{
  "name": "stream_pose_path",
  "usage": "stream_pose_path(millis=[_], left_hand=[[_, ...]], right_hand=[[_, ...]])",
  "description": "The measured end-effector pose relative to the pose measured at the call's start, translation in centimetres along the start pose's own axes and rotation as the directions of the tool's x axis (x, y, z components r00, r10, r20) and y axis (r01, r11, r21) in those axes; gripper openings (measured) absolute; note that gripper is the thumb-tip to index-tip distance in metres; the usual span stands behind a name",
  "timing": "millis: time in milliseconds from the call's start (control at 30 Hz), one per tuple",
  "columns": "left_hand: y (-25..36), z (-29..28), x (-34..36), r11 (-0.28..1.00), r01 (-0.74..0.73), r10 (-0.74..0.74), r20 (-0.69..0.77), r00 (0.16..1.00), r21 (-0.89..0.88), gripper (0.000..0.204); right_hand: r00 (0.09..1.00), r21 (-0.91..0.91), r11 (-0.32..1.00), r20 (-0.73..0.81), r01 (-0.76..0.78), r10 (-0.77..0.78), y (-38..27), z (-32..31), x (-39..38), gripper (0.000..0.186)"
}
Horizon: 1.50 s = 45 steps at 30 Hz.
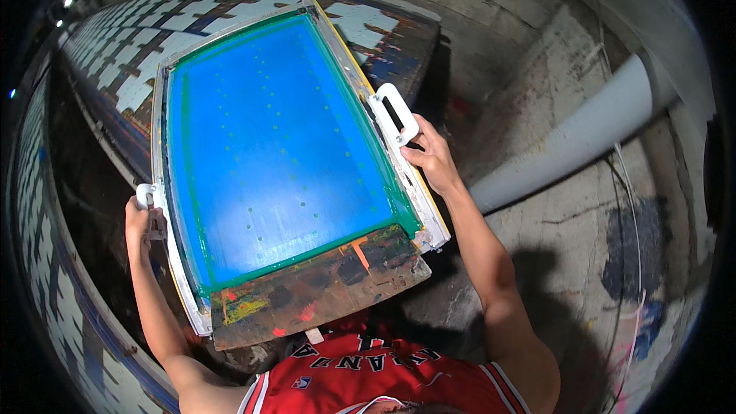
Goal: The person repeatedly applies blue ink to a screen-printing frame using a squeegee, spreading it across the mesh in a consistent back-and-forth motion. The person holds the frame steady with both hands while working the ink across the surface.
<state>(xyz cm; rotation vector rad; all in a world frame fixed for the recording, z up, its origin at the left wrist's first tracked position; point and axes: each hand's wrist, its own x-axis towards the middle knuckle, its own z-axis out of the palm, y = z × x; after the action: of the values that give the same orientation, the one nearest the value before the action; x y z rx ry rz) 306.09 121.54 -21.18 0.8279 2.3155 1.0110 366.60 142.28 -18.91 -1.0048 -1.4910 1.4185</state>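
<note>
A screen-printing frame point(268, 146) with blue mesh, green borders and small green dots is tilted in front of me. My left hand point(139, 224) is closed around the white handle point(146, 194) on its left side. On the right side, my right hand point(434, 159) grips the lower end of another white handle point(402, 107), thumb and fingers on either side of it. A paint-stained board point(322, 284) lies along the frame's near end, close to my body. The frame's underside is hidden.
Beyond the frame stretches a long table point(268, 8) covered with rows of pale, jagged-edged pieces. A similar patterned table point(69, 322) runs along the left. At right, a thick grey pipe point(567, 134) slants near the concrete wall, with a thin cable point(630, 184) hanging beside it.
</note>
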Motion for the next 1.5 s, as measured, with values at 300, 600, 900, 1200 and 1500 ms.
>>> stream_pose_path(millis=[300,600,900,1200,1500], left_hand=[[1.7,-5.1,-2.3,0.988,0.153,-0.148,-0.130,0.980,0.031,0.039],[6.3,-5.8,1.6,0.966,0.249,-0.240,-0.124,0.963,0.067,0.038],[8.9,-4.7,3.3,0.946,0.321,-0.312,-0.147,0.939,0.046,0.035],[6.9,-5.4,4.0,0.940,0.321,-0.297,-0.188,0.936,0.116,0.040],[6.6,-5.0,3.8,0.950,0.312,-0.311,-0.160,0.937,-0.017,0.042]], right_hand=[[0.985,0.042,0.999,0.175,-0.010,0.003,0.2,4.6,8.9,0.062],[0.968,0.101,0.987,0.232,-0.123,0.097,1.4,6.8,16.0,0.062],[0.957,0.088,0.982,0.253,-0.169,0.142,2.9,6.0,21.3,0.066],[0.920,0.197,0.946,0.348,-0.257,0.177,5.2,6.9,25.9,0.071],[0.916,0.182,0.959,0.377,-0.219,0.138,4.4,5.2,25.6,0.079]])
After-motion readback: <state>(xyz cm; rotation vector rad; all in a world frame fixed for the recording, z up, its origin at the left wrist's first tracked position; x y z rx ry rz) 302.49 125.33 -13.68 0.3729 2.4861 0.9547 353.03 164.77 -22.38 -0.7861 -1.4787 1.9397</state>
